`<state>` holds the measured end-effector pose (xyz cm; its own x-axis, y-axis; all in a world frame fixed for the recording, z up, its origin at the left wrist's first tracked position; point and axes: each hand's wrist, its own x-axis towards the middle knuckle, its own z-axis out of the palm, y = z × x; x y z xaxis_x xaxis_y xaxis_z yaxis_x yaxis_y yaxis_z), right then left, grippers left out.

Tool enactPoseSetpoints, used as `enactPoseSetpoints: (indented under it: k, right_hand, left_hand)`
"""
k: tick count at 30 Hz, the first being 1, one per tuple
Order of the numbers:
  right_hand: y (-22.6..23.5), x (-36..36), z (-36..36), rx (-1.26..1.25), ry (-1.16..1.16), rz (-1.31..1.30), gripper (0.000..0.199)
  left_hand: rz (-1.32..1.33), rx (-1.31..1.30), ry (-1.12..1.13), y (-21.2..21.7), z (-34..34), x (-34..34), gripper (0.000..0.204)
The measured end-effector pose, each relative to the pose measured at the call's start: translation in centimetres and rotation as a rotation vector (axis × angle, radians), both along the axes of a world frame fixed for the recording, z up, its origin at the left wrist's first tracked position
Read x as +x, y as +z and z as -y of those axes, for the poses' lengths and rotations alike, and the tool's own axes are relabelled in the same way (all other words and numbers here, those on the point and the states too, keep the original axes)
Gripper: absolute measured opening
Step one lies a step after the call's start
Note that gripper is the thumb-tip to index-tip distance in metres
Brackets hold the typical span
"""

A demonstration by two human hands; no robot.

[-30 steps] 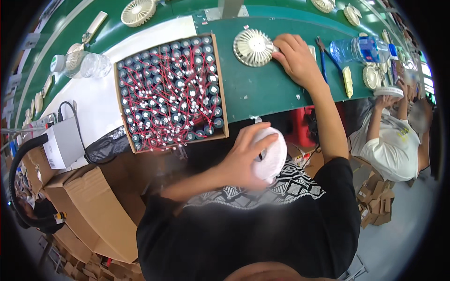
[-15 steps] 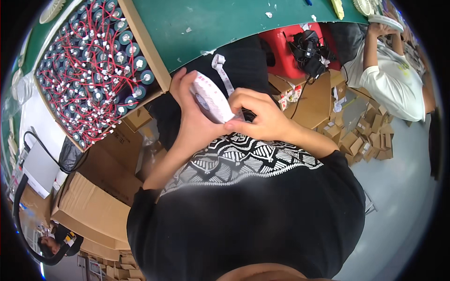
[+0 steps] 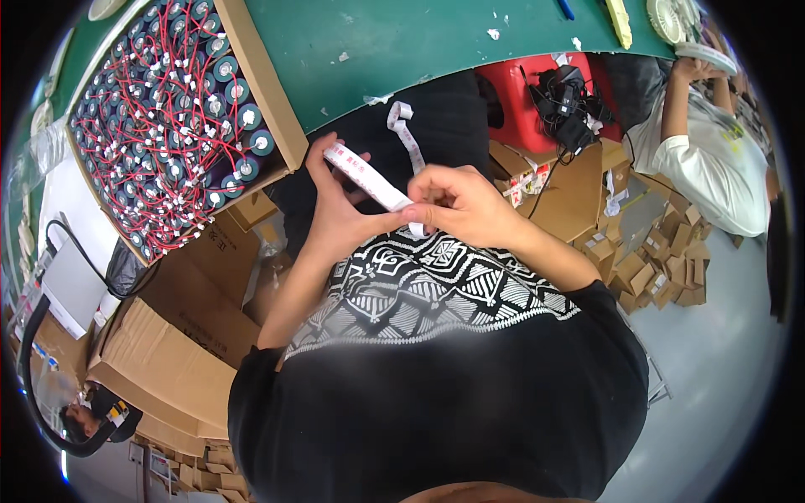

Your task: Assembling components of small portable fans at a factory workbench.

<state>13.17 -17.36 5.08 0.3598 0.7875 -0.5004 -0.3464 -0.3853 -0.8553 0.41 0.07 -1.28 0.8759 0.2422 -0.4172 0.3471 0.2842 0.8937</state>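
A white tape roll (image 3: 366, 178) with reddish print on its edge is held tilted above the person's lap, just in front of the table edge; the left hand (image 3: 335, 214) grasps it, thumb along the near side and fingers around the far side; the right hand (image 3: 457, 205) is curled, thumb and forefinger pinching the tape at the roll's lower right end; a loose tape strip (image 3: 407, 138), curled at its tip, extends beyond the right fingers over dark cloth.

Below the hands lies a black-and-white patterned cloth (image 3: 436, 289), above the black shirt (image 3: 444, 402); to the left, a cardboard tray (image 3: 270, 88) holds rows of cylindrical battery cells (image 3: 220, 105), with red wires and white connectors tangled across them; beyond is the green tabletop (image 3: 360, 50), dotted with white scraps.

To the right, black power adapters (image 3: 570, 130) lie bunched on a red stool (image 3: 511, 92); farther right, a co-worker in a white shirt (image 3: 713, 163) holds a white ring-shaped object (image 3: 707, 58); small cartons (image 3: 658, 268) are heaped on the grey floor (image 3: 713, 335).
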Motion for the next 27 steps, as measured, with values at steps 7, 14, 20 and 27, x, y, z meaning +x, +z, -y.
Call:
enactPoseSetpoints:
  k: [7,14,20,27]
  right_hand:
    - [-0.3,-0.3,1.1,0.023,0.186,0.119,0.017]
    - [-0.3,-0.4,0.7,-0.084,0.178,0.092,0.016]
    - [1.1,-1.1,-0.4,-0.137,0.234,0.339,0.017]
    - [0.2,-0.4,-1.2,0.027,0.323,0.643,0.015]
  left_hand:
    - [0.032,-0.419,0.158,-0.2,-0.1,-0.3,0.132]
    - [0.017,-0.422,0.034,-0.9,-0.1,-0.6,0.139]
    - [-0.136,-0.381,0.229,-0.5,0.2,-0.1,0.139]
    - [-0.054,-0.294,0.122,-1.6,0.1,-1.0,0.142]
